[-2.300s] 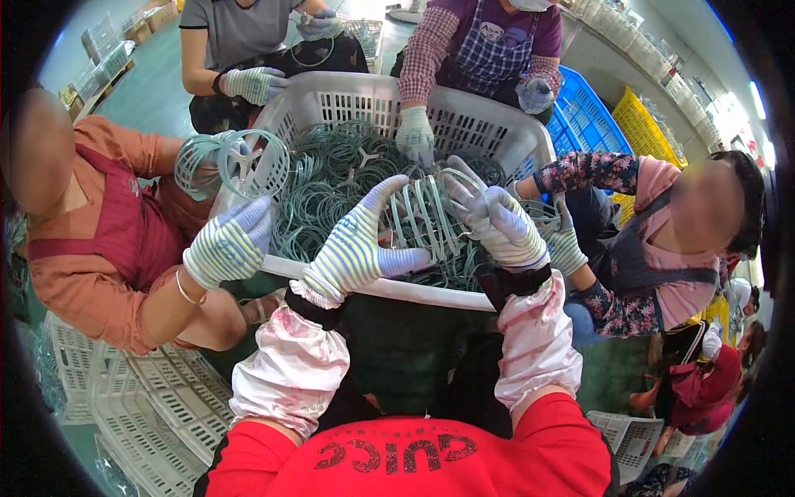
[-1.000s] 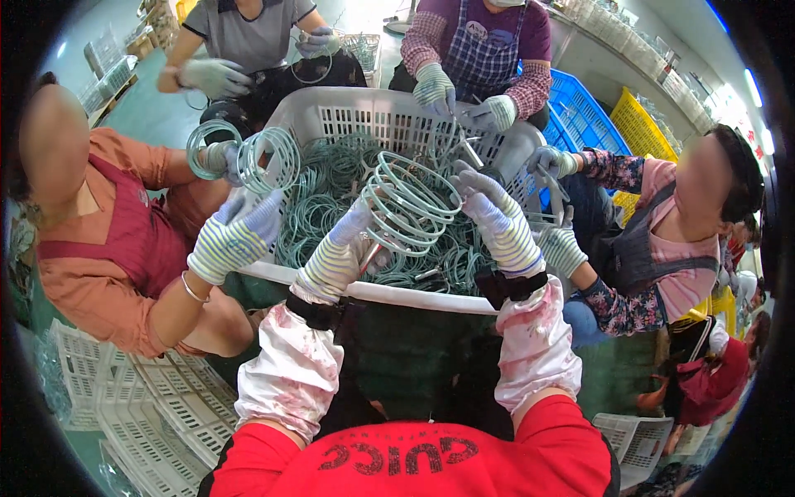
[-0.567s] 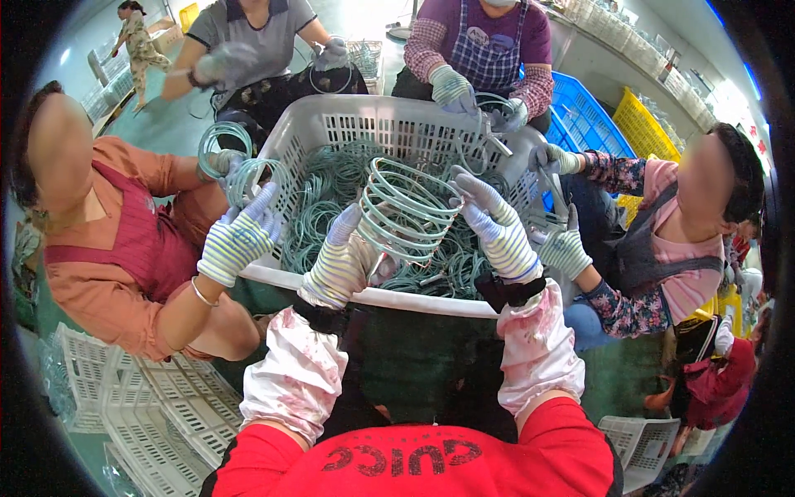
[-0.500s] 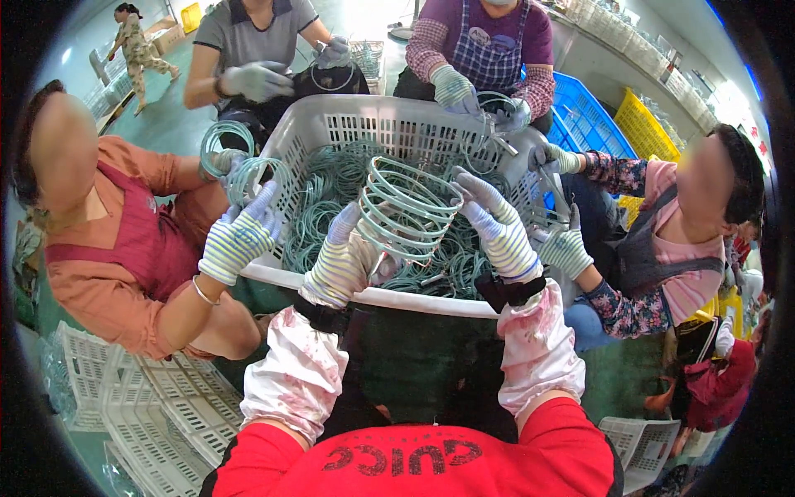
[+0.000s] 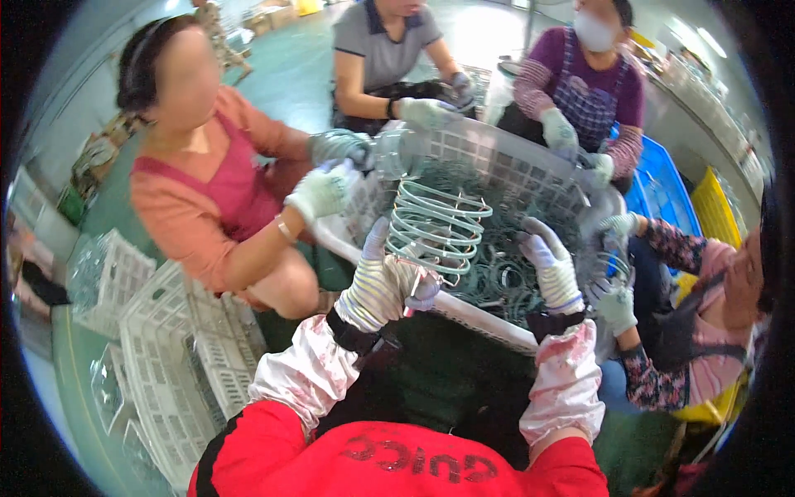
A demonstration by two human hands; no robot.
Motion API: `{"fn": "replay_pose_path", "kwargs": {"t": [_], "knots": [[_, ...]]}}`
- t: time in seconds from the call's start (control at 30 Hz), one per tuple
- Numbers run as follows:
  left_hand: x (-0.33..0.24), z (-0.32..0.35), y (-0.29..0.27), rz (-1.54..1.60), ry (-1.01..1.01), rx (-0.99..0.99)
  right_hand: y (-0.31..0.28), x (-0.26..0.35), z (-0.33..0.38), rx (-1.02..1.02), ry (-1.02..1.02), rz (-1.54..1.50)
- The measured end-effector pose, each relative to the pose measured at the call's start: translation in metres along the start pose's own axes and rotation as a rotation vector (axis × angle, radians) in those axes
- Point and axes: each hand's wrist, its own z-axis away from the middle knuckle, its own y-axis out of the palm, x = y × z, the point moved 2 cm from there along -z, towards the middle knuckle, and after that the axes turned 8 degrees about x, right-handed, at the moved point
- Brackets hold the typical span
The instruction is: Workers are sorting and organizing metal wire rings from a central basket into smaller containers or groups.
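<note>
A stack of pale green wire rings (image 5: 440, 228), spread like a coil, stands above the near part of a white slotted basket (image 5: 497, 157). My left hand (image 5: 381, 290), in a striped glove, grips the stack at its lower left, with the fingers curled beneath it. To the right, apart from the stack, is my right hand (image 5: 551, 269); its gloved fingers are stretched out and nothing shows in them. Under both hands a tangled heap of similar rings (image 5: 509, 277) fills the basket.
Co-workers sit around the basket; the one at left holds a bundle of rings (image 5: 397, 153) over its rim. White crates (image 5: 166, 364) stand on the floor at lower left. Blue crates (image 5: 662, 186) and a yellow crate (image 5: 716, 207) are at right.
My head view has turned, so the scene sits differently. My right hand has come off the ring stack and is now apart from it, while my left hand keeps hold.
</note>
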Motion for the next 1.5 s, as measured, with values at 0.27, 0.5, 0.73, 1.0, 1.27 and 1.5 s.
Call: {"fn": "replay_pose_path", "kwargs": {"t": [0.27,0.5,0.73,1.0,1.27,1.5], "knots": [[-0.036,0.145,0.017,0.004,0.209,-0.169,-0.019,-0.019,-0.001,0.038,0.022,-0.058],[-0.059,0.271,0.016,-0.203,0.479,-0.567,-0.031,-0.038,0.0,0.095,0.081,-0.084],[-0.058,0.347,0.023,-0.494,0.683,-0.987,-0.047,-0.065,-0.007,0.155,0.133,-0.09],[-0.069,0.45,0.027,-0.616,0.835,-1.268,-0.04,-0.062,-0.001,0.159,0.223,0.021],[-0.004,0.623,-0.051,-0.682,0.368,-2.022,-0.091,-0.09,0.002,0.176,0.304,0.028],[0.082,0.678,-0.111,-0.189,-0.277,-2.186,-0.157,-0.12,0.003,0.055,0.372,-0.388]]}}
